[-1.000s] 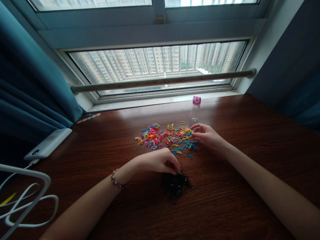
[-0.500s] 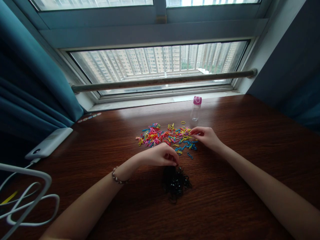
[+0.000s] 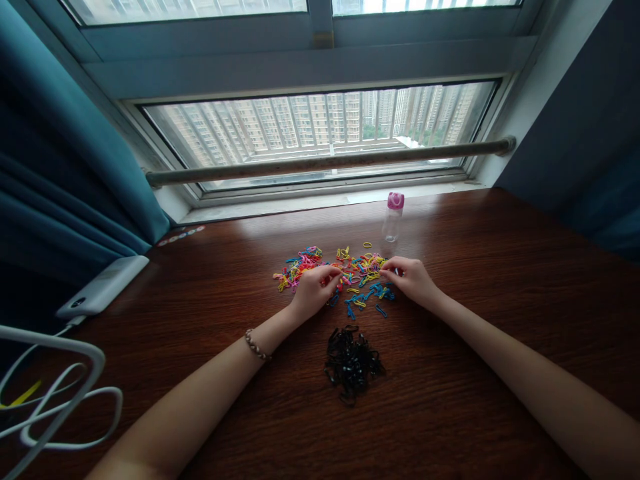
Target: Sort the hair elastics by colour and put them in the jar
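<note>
Many small coloured bands (image 3: 371,267) lie in a loose pile on the brown table (image 3: 210,280), with blue ones (image 3: 379,291) along its front right. My left hand (image 3: 316,288) is over the left part of the pile, thumb and fingers pinched together at its middle. My right hand (image 3: 407,277) pinches at the pile's right edge. Whatever either hand holds is too small to make out. Nearer to me lies a separate heap of black bands (image 3: 353,365), touched by neither hand.
Behind the pile stands a clear bottle with a pink cap (image 3: 395,201). A white power bank (image 3: 103,287) with white cables (image 3: 75,347) lies at the left, by the blue curtain (image 3: 75,133). A metal bar (image 3: 330,162) crosses the window.
My left hand has moved away from the black heap, up and left onto the coloured pile, uncovering the top of the black bands. My right hand has barely shifted.
</note>
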`<state>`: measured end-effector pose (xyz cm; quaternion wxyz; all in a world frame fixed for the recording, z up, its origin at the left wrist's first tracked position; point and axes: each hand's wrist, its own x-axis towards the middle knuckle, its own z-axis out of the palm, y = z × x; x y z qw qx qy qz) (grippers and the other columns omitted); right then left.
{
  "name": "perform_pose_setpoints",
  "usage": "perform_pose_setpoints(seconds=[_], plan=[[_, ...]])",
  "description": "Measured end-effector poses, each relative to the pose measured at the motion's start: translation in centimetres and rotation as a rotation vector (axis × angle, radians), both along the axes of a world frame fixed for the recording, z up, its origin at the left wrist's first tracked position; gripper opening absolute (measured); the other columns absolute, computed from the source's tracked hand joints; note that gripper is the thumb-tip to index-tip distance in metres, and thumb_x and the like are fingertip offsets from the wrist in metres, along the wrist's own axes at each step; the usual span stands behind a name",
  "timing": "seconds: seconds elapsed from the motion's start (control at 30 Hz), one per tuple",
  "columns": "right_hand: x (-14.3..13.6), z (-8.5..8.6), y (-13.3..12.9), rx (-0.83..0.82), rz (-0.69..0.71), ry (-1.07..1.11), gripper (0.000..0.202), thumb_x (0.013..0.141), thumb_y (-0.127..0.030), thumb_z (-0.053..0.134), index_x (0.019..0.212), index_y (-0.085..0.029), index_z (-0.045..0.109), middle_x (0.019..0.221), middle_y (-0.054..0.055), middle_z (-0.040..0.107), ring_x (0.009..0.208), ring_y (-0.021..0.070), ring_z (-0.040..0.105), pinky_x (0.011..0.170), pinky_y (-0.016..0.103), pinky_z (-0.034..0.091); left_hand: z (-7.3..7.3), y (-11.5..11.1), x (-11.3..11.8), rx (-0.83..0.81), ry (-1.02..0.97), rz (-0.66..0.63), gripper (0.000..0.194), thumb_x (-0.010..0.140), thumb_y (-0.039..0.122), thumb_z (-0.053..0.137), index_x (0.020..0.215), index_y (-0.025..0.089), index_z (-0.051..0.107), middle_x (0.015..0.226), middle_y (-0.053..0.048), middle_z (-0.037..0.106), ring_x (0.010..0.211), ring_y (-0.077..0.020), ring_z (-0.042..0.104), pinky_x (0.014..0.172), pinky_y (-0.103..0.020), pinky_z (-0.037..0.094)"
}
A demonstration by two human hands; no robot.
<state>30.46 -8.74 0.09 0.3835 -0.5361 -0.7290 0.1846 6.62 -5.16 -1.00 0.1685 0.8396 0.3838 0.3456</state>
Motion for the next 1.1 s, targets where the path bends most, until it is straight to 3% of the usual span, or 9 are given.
perform_pose_setpoints(seconds=[0.07,0.13,0.27,0.33,0.5,0.7,0.9,1.0,1.1], plan=[[-0.6,0.7,-0.6,-0.108,0.017,0.177,0.020,0.075,-0.034,0.058,0.073,-0.016,0.065,0.071,0.004,0.066,0.062,0.0145,0.056,0.060,0.026,0.044,-0.1,0.0,0.0,0.039,-0.006,0.022,0.016,0.082,0.025,0.051,0.082,0.016,0.064,0.075,-0.003,0.066,0.066,-0.0127,0.057,0.063,-0.024,0.045],[-1.6,1.5,-1.6,-0.230,0.190,0.285,0.024,0.076,-0.038,0.057,0.075,-0.015,0.066,0.071,0.003,0.066,0.064,0.0146,0.058,0.060,0.025,0.045,-0.1,0.1,0.0,0.077,-0.015,0.027,0.014,0.082,0.024,0.051,0.083,0.017,0.063,0.079,-0.004,0.066,0.073,-0.0149,0.058,0.069,-0.028,0.046],[-3.5,2.3,-3.5,-0.281,0.565,0.176,0.027,0.080,-0.037,0.052,0.082,-0.016,0.068,0.075,0.003,0.068,0.068,0.0140,0.060,0.064,0.024,0.047,0.0,0.2,0.0,0.115,-0.035,0.005,0.013,0.082,0.021,0.050,0.086,0.018,0.063,0.084,-0.005,0.065,0.082,-0.0173,0.057,0.077,-0.033,0.045],[-3.6,2.0,-3.5,-0.166,0.486,0.118,0.026,0.083,-0.034,0.048,0.085,-0.018,0.068,0.077,0.003,0.068,0.070,0.0141,0.061,0.067,0.025,0.048,0.1,0.2,0.0,0.127,-0.036,-0.002,0.013,0.082,0.019,0.050,0.087,0.018,0.063,0.086,-0.005,0.064,0.084,-0.0179,0.057,0.078,-0.034,0.046],[-1.8,-0.3,-1.4,0.144,0.022,-0.083,0.028,0.086,-0.029,0.044,0.106,-0.019,0.060,0.112,0.010,0.059,0.106,0.0215,0.052,0.093,0.038,0.040,0.2,0.0,0.1,0.161,-0.012,-0.070,0.017,0.082,0.015,0.049,0.092,0.018,0.062,0.094,-0.006,0.064,0.096,-0.0190,0.054,0.088,-0.037,0.043],[-2.9,-1.7,-2.0,0.172,0.234,-0.427,0.049,0.082,-0.038,0.049,0.126,-0.016,0.045,0.133,0.014,0.041,0.127,0.0266,0.030,0.103,0.045,0.030,0.5,-0.6,0.4,0.190,0.180,-0.183,0.034,0.084,0.014,0.042,0.115,0.022,0.052,0.119,-0.006,0.055,0.121,-0.0218,0.039,0.101,-0.045,0.030],[-4.4,-0.4,-3.4,0.241,0.463,-0.405,0.038,0.084,-0.037,0.047,0.116,-0.016,0.053,0.122,0.011,0.053,0.123,0.0236,0.037,0.104,0.043,0.030,0.8,-1.0,0.7,0.144,0.403,-0.292,0.041,0.090,0.026,0.034,0.131,0.022,0.035,0.133,-0.005,0.044,0.129,-0.0203,0.028,0.106,-0.046,0.019],[-3.8,0.0,-3.0,0.246,0.440,-0.244,0.026,0.088,-0.027,0.042,0.106,-0.019,0.059,0.110,0.006,0.062,0.112,0.0182,0.049,0.099,0.037,0.037,0.8,-1.0,0.7,0.121,0.437,-0.259,0.038,0.091,0.033,0.032,0.127,0.024,0.041,0.131,-0.004,0.046,0.128,-0.0200,0.029,0.106,-0.046,0.019],[-2.5,-0.2,-2.1,0.235,0.248,-0.072,0.026,0.089,-0.022,0.038,0.100,-0.020,0.062,0.100,0.005,0.065,0.099,0.0156,0.057,0.091,0.032,0.044,0.6,-1.0,0.7,0.149,0.435,-0.179,0.034,0.090,0.035,0.034,0.117,0.023,0.051,0.127,-0.004,0.050,0.127,-0.0221,0.032,0.106,-0.049,0.016]])
